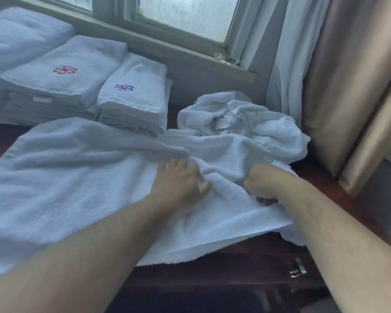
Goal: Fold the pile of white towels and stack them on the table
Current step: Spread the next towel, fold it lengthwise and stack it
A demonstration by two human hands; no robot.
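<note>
A large white towel (61,184) lies spread and rumpled across the dark wooden table (224,265). My left hand (178,179) rests on it near the middle, fingers reaching into a raised fold. To its right, my right hand (264,184) grips a bunch of the same towel, fingers curled under the cloth. Behind the hands sits a crumpled pile of white towels (242,123). At the back left stand folded stacks: one topped by a red emblem (64,70), one by a purple emblem (124,88).
A thicker folded white stack (18,35) lies at the far left under the window sill (190,55). White and beige curtains (339,75) hang at the right. A metal drawer handle (298,269) shows on the table's front.
</note>
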